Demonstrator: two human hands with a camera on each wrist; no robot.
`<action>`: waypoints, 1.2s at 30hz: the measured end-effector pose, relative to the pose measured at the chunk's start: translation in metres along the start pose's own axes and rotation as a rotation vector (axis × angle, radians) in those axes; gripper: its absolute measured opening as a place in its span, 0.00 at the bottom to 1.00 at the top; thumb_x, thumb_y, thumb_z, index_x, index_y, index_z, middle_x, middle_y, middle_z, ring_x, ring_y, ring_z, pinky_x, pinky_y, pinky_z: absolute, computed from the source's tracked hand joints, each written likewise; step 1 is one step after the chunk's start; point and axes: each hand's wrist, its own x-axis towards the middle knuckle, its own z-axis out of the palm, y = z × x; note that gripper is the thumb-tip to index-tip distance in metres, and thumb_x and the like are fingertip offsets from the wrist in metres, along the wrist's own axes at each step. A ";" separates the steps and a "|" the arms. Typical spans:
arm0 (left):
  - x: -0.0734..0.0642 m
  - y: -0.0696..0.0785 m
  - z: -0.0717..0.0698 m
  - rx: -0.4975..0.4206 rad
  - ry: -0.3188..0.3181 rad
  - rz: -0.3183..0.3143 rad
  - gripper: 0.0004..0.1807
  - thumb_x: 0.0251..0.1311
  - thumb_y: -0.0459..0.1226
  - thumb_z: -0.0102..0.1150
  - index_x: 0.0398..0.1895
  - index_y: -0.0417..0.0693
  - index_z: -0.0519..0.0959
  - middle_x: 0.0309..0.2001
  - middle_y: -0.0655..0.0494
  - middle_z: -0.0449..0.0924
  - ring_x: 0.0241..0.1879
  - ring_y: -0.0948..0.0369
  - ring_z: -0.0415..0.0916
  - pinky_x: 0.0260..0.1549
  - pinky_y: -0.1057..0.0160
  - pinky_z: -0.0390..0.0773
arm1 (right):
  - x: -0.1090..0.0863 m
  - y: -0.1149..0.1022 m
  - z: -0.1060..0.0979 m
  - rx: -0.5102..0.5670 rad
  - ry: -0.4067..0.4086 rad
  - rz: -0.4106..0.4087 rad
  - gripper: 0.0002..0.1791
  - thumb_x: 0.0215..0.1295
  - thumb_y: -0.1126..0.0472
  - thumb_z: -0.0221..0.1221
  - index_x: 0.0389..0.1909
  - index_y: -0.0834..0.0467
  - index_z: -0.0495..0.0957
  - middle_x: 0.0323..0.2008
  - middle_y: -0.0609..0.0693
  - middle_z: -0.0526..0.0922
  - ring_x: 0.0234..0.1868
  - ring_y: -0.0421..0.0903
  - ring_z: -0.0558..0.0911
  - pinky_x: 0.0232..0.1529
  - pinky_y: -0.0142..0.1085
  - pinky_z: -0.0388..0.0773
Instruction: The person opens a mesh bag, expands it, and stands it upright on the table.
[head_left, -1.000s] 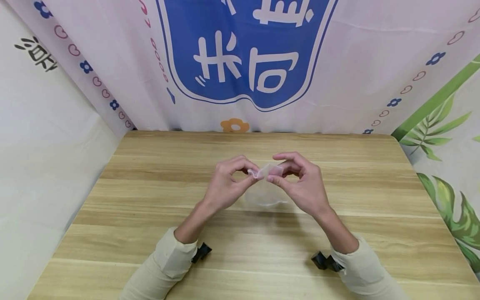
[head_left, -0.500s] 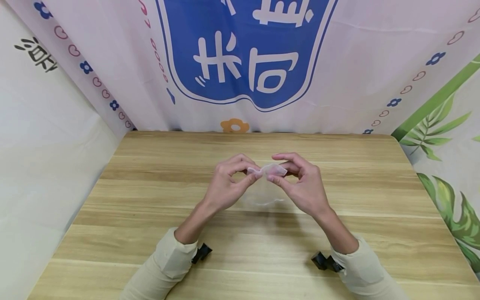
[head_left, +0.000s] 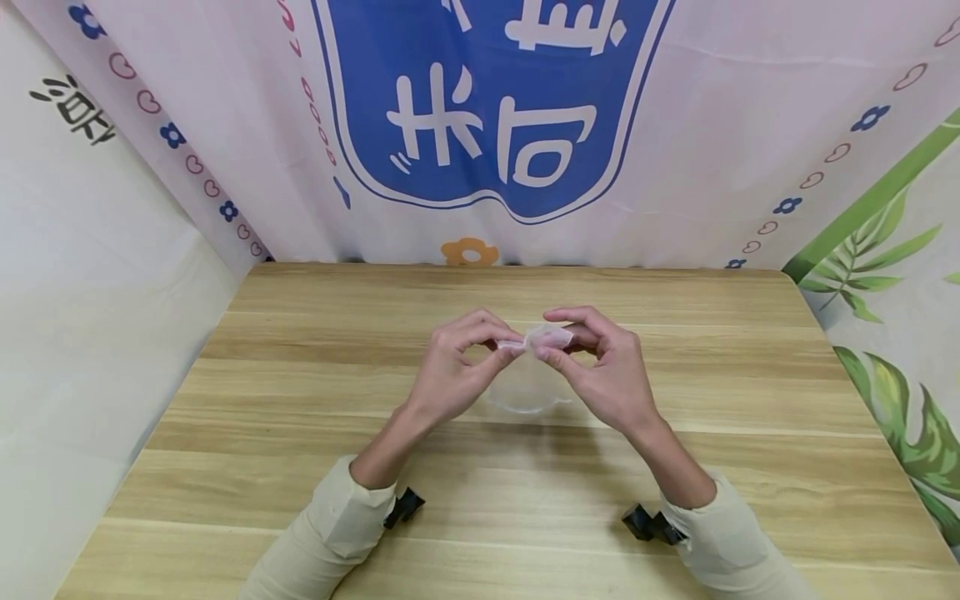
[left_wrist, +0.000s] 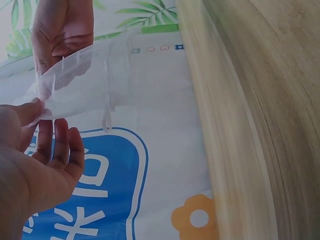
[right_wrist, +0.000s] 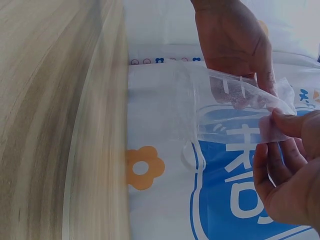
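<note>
A sheer, whitish mesh bag [head_left: 551, 336] hangs from both hands above the middle of the table, its lower edge loose below the fingers. My left hand [head_left: 453, 367] pinches its top edge between thumb and forefinger. Close by on the right, my right hand [head_left: 611, 371] pinches the same edge, with the forefinger raised. In the left wrist view, the fine weave of the bag [left_wrist: 75, 100] shows the far hand's fingers through it. The right wrist view has the bag [right_wrist: 225, 112] stretched between the two hands, with a thin strip dangling at its lower end.
A wood-grain table [head_left: 300, 467] lies beneath the hands. Behind it hangs a pale printed curtain [head_left: 720, 125] with a blue emblem. A leaf-patterned cloth [head_left: 900, 392] borders the right side, and a white sheet [head_left: 90, 317] the left. Black wrist cameras [head_left: 648, 525] sit at both cuffs.
The gathered top edge of the bag shifts and refolds between the fingertips, and its hanging edge sways slightly. Both hands stay almost in place, still pinching.
</note>
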 end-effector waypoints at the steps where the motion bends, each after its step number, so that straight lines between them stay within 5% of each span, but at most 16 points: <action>1: 0.000 0.000 0.000 0.002 0.002 0.000 0.05 0.65 0.26 0.71 0.41 0.39 0.91 0.39 0.48 0.89 0.38 0.59 0.84 0.41 0.63 0.88 | 0.000 0.000 0.000 0.000 0.000 0.001 0.22 0.59 0.76 0.75 0.55 0.66 0.84 0.39 0.60 0.94 0.37 0.36 0.88 0.40 0.27 0.86; 19: 0.000 0.001 0.003 -0.011 0.032 -0.045 0.01 0.66 0.29 0.73 0.38 0.40 0.89 0.39 0.48 0.88 0.39 0.60 0.83 0.42 0.58 0.91 | -0.001 0.002 -0.002 -0.021 0.012 0.016 0.24 0.58 0.75 0.75 0.56 0.65 0.83 0.41 0.60 0.93 0.40 0.35 0.88 0.44 0.26 0.86; 29: 0.000 0.002 -0.001 -0.009 0.039 -0.073 0.03 0.69 0.30 0.69 0.41 0.40 0.90 0.41 0.48 0.88 0.39 0.61 0.82 0.44 0.60 0.90 | 0.001 0.000 -0.005 -0.026 0.044 0.010 0.17 0.66 0.73 0.70 0.55 0.65 0.84 0.42 0.61 0.93 0.41 0.33 0.89 0.48 0.26 0.86; 36: 0.000 0.001 0.003 -0.009 0.005 -0.047 0.01 0.67 0.28 0.71 0.38 0.40 0.90 0.40 0.49 0.88 0.37 0.62 0.81 0.41 0.65 0.88 | -0.001 0.000 -0.001 -0.006 0.035 -0.002 0.19 0.62 0.75 0.73 0.53 0.66 0.84 0.37 0.60 0.93 0.38 0.34 0.89 0.44 0.26 0.86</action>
